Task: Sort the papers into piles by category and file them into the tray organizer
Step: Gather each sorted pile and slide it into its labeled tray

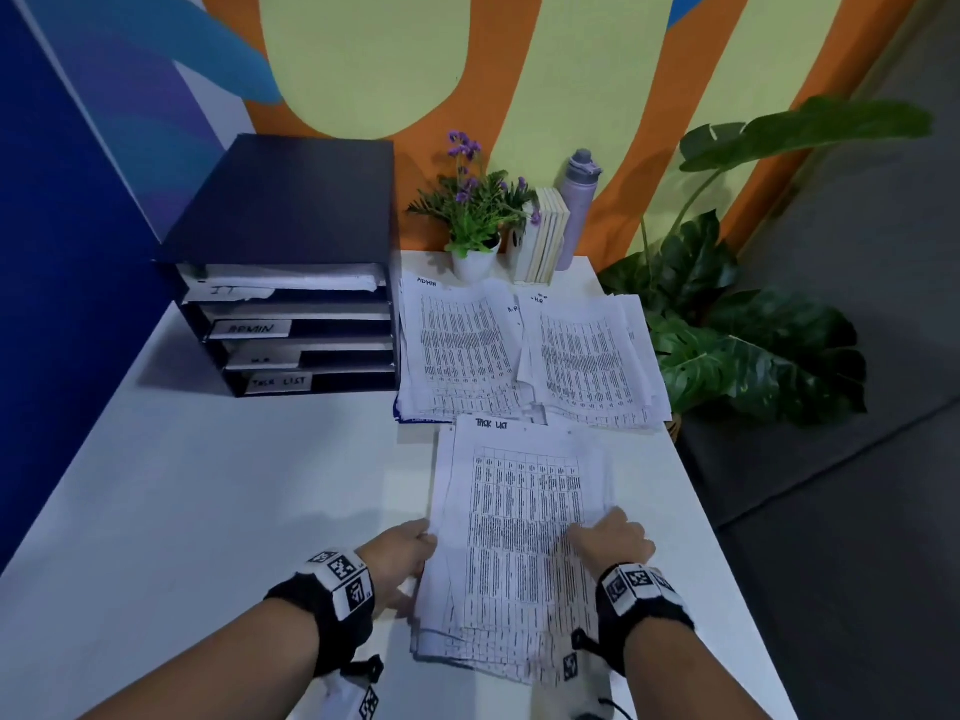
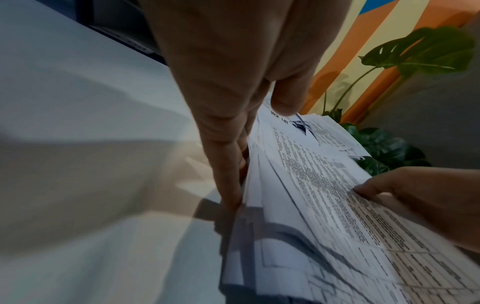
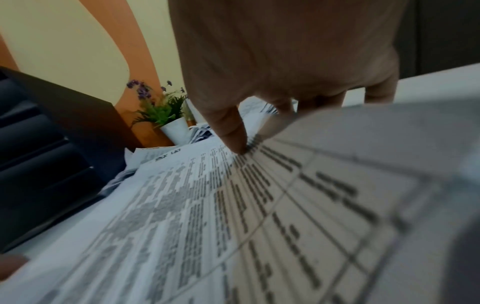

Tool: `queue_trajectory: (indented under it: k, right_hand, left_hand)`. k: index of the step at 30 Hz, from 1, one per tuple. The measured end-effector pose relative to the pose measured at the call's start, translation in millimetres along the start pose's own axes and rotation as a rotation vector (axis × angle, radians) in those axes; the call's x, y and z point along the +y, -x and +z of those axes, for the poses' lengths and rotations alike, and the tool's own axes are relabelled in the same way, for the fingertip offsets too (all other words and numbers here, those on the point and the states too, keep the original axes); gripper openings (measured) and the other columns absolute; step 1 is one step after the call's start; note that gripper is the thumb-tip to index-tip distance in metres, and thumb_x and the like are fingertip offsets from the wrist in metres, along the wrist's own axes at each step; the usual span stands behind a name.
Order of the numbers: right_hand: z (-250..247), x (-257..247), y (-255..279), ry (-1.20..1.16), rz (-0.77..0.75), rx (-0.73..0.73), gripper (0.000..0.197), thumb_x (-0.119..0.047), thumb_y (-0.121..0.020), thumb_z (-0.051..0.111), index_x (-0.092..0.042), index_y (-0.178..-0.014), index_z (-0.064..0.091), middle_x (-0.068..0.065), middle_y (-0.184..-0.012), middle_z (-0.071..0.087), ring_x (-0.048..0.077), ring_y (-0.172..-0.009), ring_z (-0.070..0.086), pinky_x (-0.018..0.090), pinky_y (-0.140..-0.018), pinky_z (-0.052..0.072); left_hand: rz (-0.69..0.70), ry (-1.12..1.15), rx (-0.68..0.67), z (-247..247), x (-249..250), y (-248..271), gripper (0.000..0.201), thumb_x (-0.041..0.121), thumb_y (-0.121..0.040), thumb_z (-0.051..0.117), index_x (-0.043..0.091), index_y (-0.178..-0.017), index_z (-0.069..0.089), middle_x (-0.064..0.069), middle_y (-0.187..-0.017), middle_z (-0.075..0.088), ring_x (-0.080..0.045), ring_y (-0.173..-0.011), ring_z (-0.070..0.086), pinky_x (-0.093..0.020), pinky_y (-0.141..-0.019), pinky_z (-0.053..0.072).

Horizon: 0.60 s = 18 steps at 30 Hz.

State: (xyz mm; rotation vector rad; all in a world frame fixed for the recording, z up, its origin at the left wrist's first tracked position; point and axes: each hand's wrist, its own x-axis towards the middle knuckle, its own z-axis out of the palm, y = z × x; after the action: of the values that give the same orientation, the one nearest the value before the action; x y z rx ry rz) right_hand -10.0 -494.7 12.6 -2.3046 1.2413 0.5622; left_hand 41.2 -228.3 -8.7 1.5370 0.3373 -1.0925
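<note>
A loose Task List pile (image 1: 519,511) of printed sheets lies at the table's near middle. My left hand (image 1: 415,563) holds its left edge, thumb on top and fingers (image 2: 228,174) down along the side. My right hand (image 1: 608,537) grips the right edge, thumb (image 3: 233,133) pressed on the top sheet and the other fingers curled under, so the paper (image 3: 207,205) bows upward there. The dark tray organizer (image 1: 291,226) stands at the back left with labels IT, ADMIN, HR and TASK LIST. An ADMIN pile (image 1: 462,345) and an HR pile (image 1: 587,356) lie to the right of it.
A white pot of purple flowers (image 1: 475,252), a few books (image 1: 545,236) and a lilac bottle (image 1: 576,205) stand against the back wall. A large leafy plant (image 1: 753,330) rises beside the table's right edge. Bare white tabletop (image 1: 208,511) stretches left of the pile.
</note>
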Motion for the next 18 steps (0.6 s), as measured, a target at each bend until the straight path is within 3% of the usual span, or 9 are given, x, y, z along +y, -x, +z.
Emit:
queue_trajectory:
  k: [2,4,6,9,10,13,15,18]
  right_hand:
    - [11.2,-10.9,11.0,0.0,-0.018,-0.041,0.072,-0.039,-0.074,0.058,-0.015,-0.138,0.035,0.01,-0.135,0.042,0.033,-0.122,0.043,0.041,-0.099,0.037]
    - [22.4,-19.7,20.6,-0.12,-0.06,-0.065,0.06,-0.023,-0.081,0.057,-0.01,-0.135,0.035,0.011,-0.128,0.035,0.03,-0.105,0.051,0.037,-0.091,0.046]
    - [30.9,-26.3,29.1,-0.281,-0.135,-0.127,0.059,-0.011,-0.083,0.057,-0.005,-0.135,0.032,0.011,-0.123,0.036,0.024,-0.09,0.054,0.033,-0.079,0.051]
    - [34.7,-38.3,48.2,-0.421,-0.275,-0.256,0.045,-0.004,-0.087,0.06,-0.006,-0.126,0.038,0.004,-0.107,0.047,0.023,-0.099,0.055,0.022,-0.076,0.045]
    - [35.1,-43.2,55.3,-0.467,-0.347,-0.296,0.038,-0.003,-0.088,0.061,-0.01,-0.121,0.042,0.0,-0.106,0.05,0.021,-0.102,0.055,0.021,-0.078,0.043]
    - [31.4,-67.1,77.0,-0.601,-0.558,-0.345,0.04,-0.006,-0.086,0.063,-0.023,-0.121,0.052,0.004,-0.113,0.063,0.028,-0.11,0.06,0.027,-0.084,0.051]
    - [24.6,-88.6,90.7,-0.687,-0.648,-0.372,0.045,-0.008,-0.085,0.065,-0.033,-0.121,0.053,0.003,-0.117,0.065,0.024,-0.112,0.061,0.031,-0.089,0.054]
    - [12.1,-124.1,107.7,-0.821,-0.758,-0.417,0.054,-0.007,-0.088,0.065,-0.038,-0.129,0.048,-0.013,-0.124,0.063,0.006,-0.115,0.06,0.029,-0.096,0.05]
  left_hand:
    - [0.006,-0.033,-0.005,-9.2,-5.4,0.2,0.041,0.025,-0.083,0.051,0.01,-0.12,0.057,-0.019,-0.115,0.062,-0.025,-0.1,0.057,-0.05,-0.08,0.054]
    - [0.018,-0.05,-0.009,-21.3,-11.6,2.4,0.035,0.028,-0.076,0.053,0.006,-0.104,0.058,-0.014,-0.096,0.055,-0.023,-0.084,0.047,-0.044,-0.076,0.048]
    - [0.043,-0.083,-0.023,-32.1,-14.0,9.4,0.037,0.032,-0.072,0.057,0.009,-0.101,0.056,-0.012,-0.093,0.053,-0.021,-0.08,0.044,-0.037,-0.074,0.04]
    - [0.061,-0.099,0.064,-55.1,-14.4,23.4,0.026,0.025,-0.092,0.056,0.003,-0.104,0.06,-0.013,-0.082,0.063,-0.021,-0.07,0.056,-0.03,-0.074,0.045]
    - [0.058,-0.086,0.096,-63.2,-13.5,29.1,0.023,0.021,-0.097,0.053,0.002,-0.106,0.061,-0.012,-0.081,0.065,-0.023,-0.072,0.059,-0.031,-0.077,0.048]
    - [0.041,0.144,0.101,-85.1,-6.5,51.7,0.02,0.017,-0.096,0.057,0.008,-0.113,0.062,-0.018,-0.105,0.07,-0.033,-0.1,0.065,-0.046,-0.088,0.053]
    - [0.209,0.271,0.128,-98.3,5.4,66.9,0.021,0.012,-0.093,0.061,0.015,-0.113,0.062,-0.01,-0.108,0.071,-0.029,-0.102,0.066,-0.043,-0.086,0.054]
    - [0.514,0.223,0.283,-118.6,34.9,86.4,0.032,0.012,-0.086,0.069,0.017,-0.117,0.06,-0.003,-0.111,0.071,-0.022,-0.105,0.065,-0.038,-0.09,0.05]
